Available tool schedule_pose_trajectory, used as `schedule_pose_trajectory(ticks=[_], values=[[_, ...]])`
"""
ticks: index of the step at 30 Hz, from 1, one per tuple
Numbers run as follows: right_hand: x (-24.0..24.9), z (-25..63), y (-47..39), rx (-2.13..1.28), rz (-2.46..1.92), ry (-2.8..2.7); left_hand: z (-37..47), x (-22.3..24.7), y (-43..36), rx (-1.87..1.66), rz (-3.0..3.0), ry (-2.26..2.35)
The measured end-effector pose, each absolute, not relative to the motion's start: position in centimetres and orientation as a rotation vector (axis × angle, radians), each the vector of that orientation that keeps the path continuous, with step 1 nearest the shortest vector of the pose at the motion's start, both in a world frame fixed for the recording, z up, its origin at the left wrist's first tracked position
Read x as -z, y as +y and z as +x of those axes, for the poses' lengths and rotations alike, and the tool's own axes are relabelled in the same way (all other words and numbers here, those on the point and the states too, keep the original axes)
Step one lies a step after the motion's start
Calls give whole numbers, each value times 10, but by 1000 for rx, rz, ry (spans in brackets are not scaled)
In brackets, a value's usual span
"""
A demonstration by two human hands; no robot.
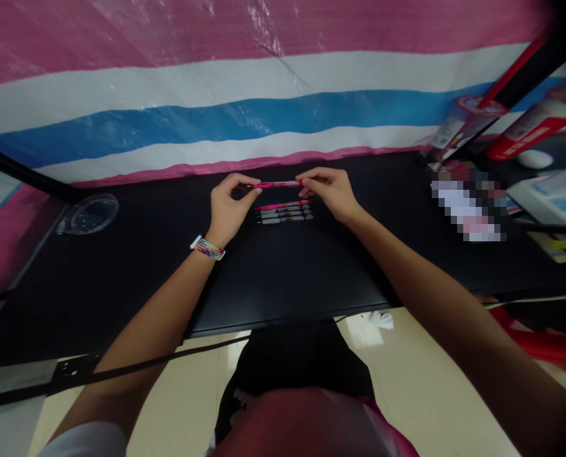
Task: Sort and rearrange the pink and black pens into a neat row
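A pink pen [279, 184] is held level between my two hands, above the black table [283, 273]. My left hand [229, 206] pinches its left end between thumb and fingers. At the pen's right end, the fingertips of my right hand [330, 190] are closed on it. Just below the held pen lies a row of several pens [285, 214], side by side and roughly parallel to it. The top one in the row is pink; the others look clear or grey with dark parts. A multicoloured band is on my left wrist.
A clear round plastic lid or dish [92, 214] lies at the left. On the right are a clear container [454, 127], a red-and-white canister [530, 130], a white calculator-like device [556, 193] and a blurred-out item. A striped sheet [216, 120] hangs behind.
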State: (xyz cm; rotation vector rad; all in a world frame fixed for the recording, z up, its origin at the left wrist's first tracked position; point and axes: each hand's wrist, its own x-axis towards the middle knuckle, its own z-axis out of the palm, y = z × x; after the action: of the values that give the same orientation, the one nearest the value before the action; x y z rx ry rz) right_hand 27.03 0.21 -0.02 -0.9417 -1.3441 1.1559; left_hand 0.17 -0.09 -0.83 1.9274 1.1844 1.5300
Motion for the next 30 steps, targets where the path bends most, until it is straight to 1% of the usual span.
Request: schedule_pose_trajectory(ticks=[5,11,17,30], values=[[13,276,10,-791,-1010,-1610,1,7,-3,-1371,1969,1270],[15,280,9,-550,-1034,-1846,-4,14,0,-1239,1996,1358],[16,282,9,-528,-1092,-1943,-5,12,-2,-1076,2121,1392],[13,283,8,-493,-1081,-2045,-2,8,-5,-952,2198,1479]])
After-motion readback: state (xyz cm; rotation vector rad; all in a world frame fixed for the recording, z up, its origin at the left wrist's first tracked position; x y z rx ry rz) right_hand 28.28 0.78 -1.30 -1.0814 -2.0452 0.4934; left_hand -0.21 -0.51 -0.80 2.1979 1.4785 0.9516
